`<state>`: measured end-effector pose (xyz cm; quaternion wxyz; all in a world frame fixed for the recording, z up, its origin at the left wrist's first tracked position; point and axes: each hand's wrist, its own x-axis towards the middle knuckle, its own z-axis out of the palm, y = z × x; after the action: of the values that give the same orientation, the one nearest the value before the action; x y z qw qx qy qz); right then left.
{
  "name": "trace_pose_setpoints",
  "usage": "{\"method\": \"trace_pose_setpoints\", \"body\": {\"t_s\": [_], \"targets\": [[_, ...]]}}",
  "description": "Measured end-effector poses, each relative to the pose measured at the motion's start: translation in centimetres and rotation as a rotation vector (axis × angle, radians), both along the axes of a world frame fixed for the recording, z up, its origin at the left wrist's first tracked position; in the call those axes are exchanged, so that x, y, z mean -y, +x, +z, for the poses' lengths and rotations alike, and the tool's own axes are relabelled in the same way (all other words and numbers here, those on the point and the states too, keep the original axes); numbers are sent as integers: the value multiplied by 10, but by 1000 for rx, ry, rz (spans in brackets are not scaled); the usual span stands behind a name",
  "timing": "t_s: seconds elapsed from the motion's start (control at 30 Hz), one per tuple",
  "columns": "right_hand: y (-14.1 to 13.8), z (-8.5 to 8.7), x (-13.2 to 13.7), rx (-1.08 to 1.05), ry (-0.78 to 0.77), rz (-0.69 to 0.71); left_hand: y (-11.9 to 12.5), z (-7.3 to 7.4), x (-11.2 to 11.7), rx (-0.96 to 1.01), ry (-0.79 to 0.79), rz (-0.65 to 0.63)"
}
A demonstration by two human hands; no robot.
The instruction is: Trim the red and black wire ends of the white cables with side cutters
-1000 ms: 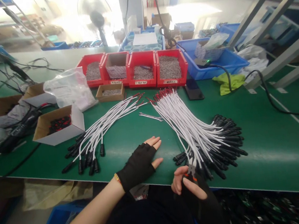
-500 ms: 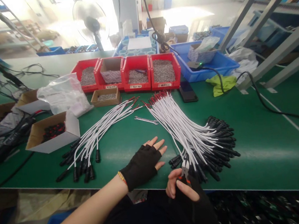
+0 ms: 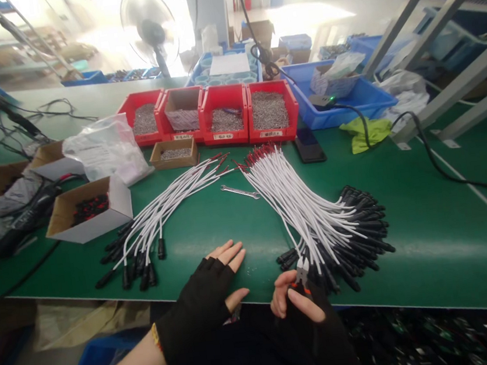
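Observation:
My left hand (image 3: 209, 286), in a black fingerless glove, is open with its fingers stretched out near the table's front edge. A few tiny pale bits (image 3: 251, 270) lie just right of its fingertips. My right hand (image 3: 301, 305), gloved the same way, is closed around a pair of cutting pliers (image 3: 301, 275) with orange-and-black handles, jaws pointing up. Right beyond the pliers lies a large bundle of white cables (image 3: 297, 194) with black connectors and red-tipped wire ends. A smaller group of such cables (image 3: 171, 205) lies to the left. Between the two groups rests a wrench (image 3: 240, 192).
Red bins (image 3: 224, 114) of small metal parts stand at the back, with a small cardboard tray (image 3: 174, 154) before them. At left are a box of red and black parts (image 3: 91, 214) and a plastic bag (image 3: 106, 151). A phone (image 3: 309, 145) and blue crate (image 3: 344, 101) are at right.
My left hand has drawn back left and toward me, away from the large bundle, uncovering the tiny bits on the table. My right hand stays with the pliers; the view has shifted slightly.

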<state>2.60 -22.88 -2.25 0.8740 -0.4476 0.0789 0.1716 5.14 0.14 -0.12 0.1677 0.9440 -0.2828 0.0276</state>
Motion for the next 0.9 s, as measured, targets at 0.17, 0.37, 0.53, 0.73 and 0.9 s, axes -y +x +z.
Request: {"method": "trace_pose_setpoints", "body": {"t_s": [0.17, 0.37, 0.53, 0.73, 0.9], "targets": [[0, -2, 0, 12, 6, 20, -14, -18, 0, 96, 107, 94], [1, -9, 1, 42, 84, 80, -13, -30, 13, 112, 147, 83], [2, -2, -5, 15, 70, 35, -17, -35, 28, 128, 129, -6], [2, -6, -5, 3, 56, 3, -15, -33, 32, 107, -54, -11], [4, -15, 0, 68, 110, 63, 11, -23, 17, -14, -183, -27]]}}
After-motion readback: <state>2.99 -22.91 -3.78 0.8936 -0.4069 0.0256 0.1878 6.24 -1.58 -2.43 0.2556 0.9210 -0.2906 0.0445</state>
